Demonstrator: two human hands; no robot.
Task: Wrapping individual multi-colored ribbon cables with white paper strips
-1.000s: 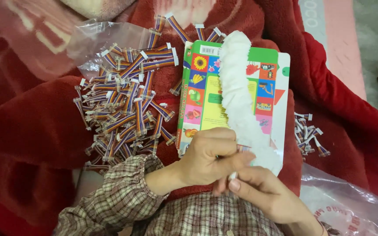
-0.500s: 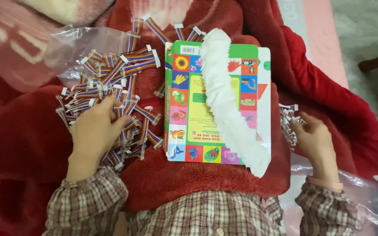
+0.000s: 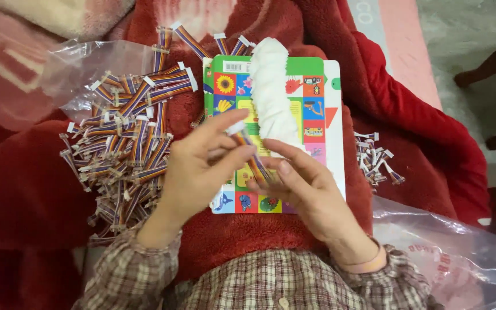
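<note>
Head view: you are holding one striped cable [image 3: 252, 158] over the book [image 3: 317, 115], near its centre. Your left hand [image 3: 199, 169] is pinching the cable's white end, fingers [image 3: 225, 123] clamped on it. Your right hand [image 3: 308, 192] is gripping its lower part, fingers closed around it. A white cloth roll [image 3: 274, 95] is lying on the book at 12 o'clock from your hands. The cable pile [image 3: 124, 143] is lying at 9 o'clock, a smaller heap [image 3: 377, 161] at 3 o'clock, all on a red blanket [image 3: 24, 189].
</note>
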